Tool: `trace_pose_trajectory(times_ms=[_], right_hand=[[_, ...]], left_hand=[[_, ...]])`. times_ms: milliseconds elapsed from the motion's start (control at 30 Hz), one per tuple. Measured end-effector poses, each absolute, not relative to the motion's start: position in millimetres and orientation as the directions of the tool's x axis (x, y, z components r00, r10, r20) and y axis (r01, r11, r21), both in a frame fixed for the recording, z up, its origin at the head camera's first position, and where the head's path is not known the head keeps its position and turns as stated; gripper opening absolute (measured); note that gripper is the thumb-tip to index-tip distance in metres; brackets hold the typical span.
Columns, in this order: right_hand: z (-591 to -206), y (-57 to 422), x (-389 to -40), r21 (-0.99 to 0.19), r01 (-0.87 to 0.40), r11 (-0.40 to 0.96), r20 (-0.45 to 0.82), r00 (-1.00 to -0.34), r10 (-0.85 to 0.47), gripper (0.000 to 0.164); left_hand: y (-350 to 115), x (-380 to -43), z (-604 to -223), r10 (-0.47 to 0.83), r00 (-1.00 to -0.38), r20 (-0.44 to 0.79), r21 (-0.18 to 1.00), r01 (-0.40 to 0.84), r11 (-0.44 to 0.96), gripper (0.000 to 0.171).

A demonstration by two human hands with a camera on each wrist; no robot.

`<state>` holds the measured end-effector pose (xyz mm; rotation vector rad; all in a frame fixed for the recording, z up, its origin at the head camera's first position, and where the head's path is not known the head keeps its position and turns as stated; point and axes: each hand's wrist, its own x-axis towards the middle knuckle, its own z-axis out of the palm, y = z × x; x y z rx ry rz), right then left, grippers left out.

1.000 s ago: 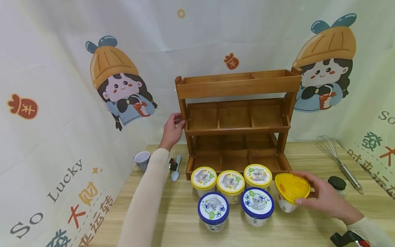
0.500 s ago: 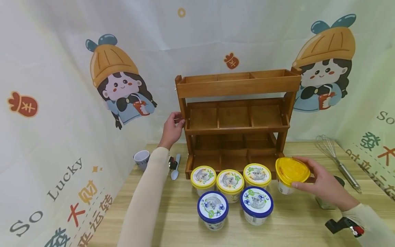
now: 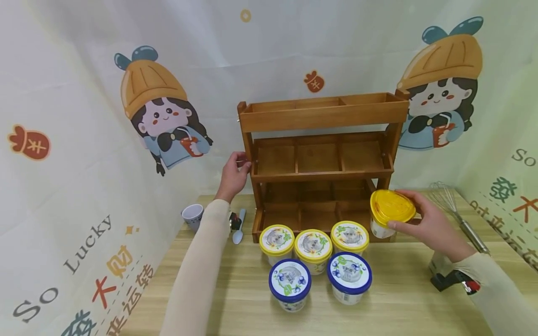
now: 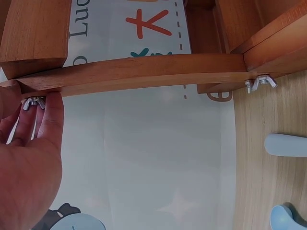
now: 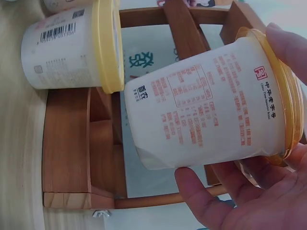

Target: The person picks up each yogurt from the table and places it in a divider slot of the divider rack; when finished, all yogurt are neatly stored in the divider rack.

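My left hand (image 3: 234,177) grips the left side post of the brown wooden rack (image 3: 323,119), a tiered stand with divided trays. In the left wrist view its fingers and thumb (image 4: 7,103) lie around the post beside a wing nut (image 4: 33,101). Held by its lid edge in my right hand (image 3: 435,226), a white yogurt cup with a yellow, rounded-triangular lid (image 3: 392,206) is raised before the rack's lower right end. The right wrist view shows that cup (image 5: 201,105) tipped, red print on its side, fingers under the lid rim.
Three yellow-lidded cups (image 3: 313,245) and two blue-lidded cups (image 3: 290,281) stand before the rack. A pale blue spoon (image 3: 238,233) and a small cup (image 3: 193,215) are at left. A whisk (image 3: 470,233) lies at right, near a jar (image 3: 439,263) partly behind my right arm.
My right hand has lifted the yellow-lidded yogurt cup from the table and carried it up and back toward the rack. My left hand keeps its place on the post.
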<state>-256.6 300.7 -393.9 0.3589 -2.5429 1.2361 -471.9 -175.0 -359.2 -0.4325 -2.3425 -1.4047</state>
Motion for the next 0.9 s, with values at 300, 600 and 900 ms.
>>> trace_pose_trajectory(times_ms=[300,600,900], right_hand=[[-399,298,-281,-0.735,-0.307,0.605,0.345,-0.937,-0.056,0.085],[-409,294,-304,-0.774,-0.274,0.571,0.317,-0.948,-0.025,0.088],[-422,287,-322,-0.82,-0.209,0.532,0.241,-0.971,-0.011,0.092]], left_hand=[[-174,-470,-357,0.073,-0.892,0.446,0.781,0.427,0.456,0.033],[-175,-471,-355,0.067,-0.893,0.444,0.782,0.423,0.459,0.033],[-176,-472,-356,0.066,-0.897,0.437,0.785,0.416,0.46,0.032]])
